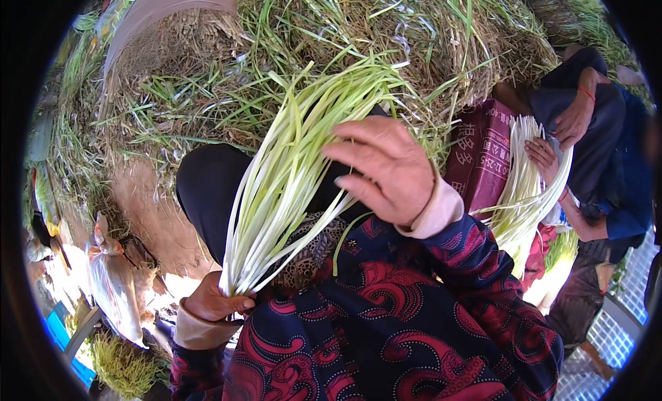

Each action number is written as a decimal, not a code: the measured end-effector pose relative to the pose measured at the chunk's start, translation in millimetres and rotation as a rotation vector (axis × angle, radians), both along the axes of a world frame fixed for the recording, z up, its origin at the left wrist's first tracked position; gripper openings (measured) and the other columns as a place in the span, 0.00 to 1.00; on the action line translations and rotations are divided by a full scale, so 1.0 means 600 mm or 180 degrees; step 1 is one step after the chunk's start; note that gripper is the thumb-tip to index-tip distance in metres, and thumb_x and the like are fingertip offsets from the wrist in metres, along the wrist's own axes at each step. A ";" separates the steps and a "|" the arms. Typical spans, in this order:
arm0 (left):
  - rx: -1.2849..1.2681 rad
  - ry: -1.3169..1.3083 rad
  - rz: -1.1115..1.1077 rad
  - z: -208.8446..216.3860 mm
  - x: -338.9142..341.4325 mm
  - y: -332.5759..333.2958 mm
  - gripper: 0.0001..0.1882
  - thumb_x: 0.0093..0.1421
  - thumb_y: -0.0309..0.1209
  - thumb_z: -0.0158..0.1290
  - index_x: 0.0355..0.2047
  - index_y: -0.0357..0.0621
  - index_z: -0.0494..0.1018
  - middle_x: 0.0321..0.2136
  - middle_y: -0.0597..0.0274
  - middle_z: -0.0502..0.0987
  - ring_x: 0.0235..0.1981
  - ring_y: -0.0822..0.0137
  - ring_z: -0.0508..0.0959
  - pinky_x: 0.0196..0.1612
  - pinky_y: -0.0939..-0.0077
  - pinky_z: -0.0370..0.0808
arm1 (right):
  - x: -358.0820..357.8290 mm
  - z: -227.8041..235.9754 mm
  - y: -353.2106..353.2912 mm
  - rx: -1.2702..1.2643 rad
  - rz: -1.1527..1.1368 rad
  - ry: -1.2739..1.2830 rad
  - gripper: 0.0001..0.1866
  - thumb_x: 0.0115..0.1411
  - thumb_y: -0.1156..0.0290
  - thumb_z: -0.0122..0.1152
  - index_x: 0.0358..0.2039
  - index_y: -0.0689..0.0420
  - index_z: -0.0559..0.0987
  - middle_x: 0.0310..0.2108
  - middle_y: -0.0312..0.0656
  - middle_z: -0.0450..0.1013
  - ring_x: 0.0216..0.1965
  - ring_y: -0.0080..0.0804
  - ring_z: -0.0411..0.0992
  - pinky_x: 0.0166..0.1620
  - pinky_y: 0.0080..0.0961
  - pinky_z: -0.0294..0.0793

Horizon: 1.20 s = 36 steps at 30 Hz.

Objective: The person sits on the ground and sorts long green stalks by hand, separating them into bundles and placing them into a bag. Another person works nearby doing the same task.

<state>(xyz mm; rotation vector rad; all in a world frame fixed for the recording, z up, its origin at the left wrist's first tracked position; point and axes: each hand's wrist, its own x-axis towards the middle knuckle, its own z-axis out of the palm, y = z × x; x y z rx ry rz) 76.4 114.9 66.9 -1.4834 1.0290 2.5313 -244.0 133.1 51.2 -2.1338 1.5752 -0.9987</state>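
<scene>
A long bunch of pale chives (286, 170), white at the base and yellow-green toward the tips, slants across my lap. My left hand (215, 299) is closed round its white lower ends. Over the upper right side of the bunch is my right hand (389, 165), its fingers bent a little and apart. Its fingertips are at the edge of the leaves; whether they touch cannot be made out. One loose strand (339, 248) droops below the right hand, over my patterned jacket.
Heaped straw and green leaf scraps (331, 35) lie ahead. At right, beside a dark red sack (479, 149), another person's hands (545, 159) hold a second pale bunch (520, 187). Left are a tied plastic bag (114, 284) and a leafy pile (123, 365).
</scene>
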 end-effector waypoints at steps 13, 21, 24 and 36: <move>0.0046 -0.0051 -0.0202 -0.040 0.021 0.007 0.19 0.41 0.30 0.61 0.33 0.36 0.69 0.27 0.66 0.72 0.30 0.74 0.69 0.35 0.80 0.66 | 0.034 -0.009 0.045 0.0467 0.0334 0.0161 0.17 0.40 0.71 0.60 0.35 0.52 0.73 0.28 0.37 0.68 0.28 0.34 0.66 0.34 0.28 0.64; 0.0004 0.0056 -0.0023 -0.033 0.010 0.008 0.20 0.41 0.30 0.61 0.34 0.35 0.69 0.29 0.65 0.72 0.31 0.74 0.69 0.36 0.78 0.66 | 0.044 -0.004 0.023 0.0346 0.0534 0.0596 0.17 0.34 0.77 0.55 0.30 0.53 0.75 0.23 0.34 0.66 0.25 0.30 0.66 0.27 0.22 0.66; -0.0047 0.0085 -0.0018 -0.044 0.019 0.013 0.20 0.41 0.30 0.61 0.34 0.35 0.69 0.29 0.66 0.72 0.31 0.74 0.69 0.36 0.79 0.66 | 0.047 -0.001 0.022 0.0143 0.0475 0.0556 0.13 0.34 0.76 0.55 0.26 0.53 0.74 0.23 0.33 0.66 0.28 0.29 0.67 0.29 0.23 0.67; -0.0027 0.0327 0.0073 -0.039 0.007 0.011 0.19 0.41 0.30 0.62 0.32 0.35 0.69 0.27 0.65 0.72 0.30 0.74 0.69 0.35 0.79 0.66 | 0.043 0.033 0.034 0.0530 0.0975 0.0771 0.11 0.34 0.71 0.60 0.22 0.54 0.73 0.24 0.34 0.67 0.27 0.28 0.67 0.38 0.22 0.63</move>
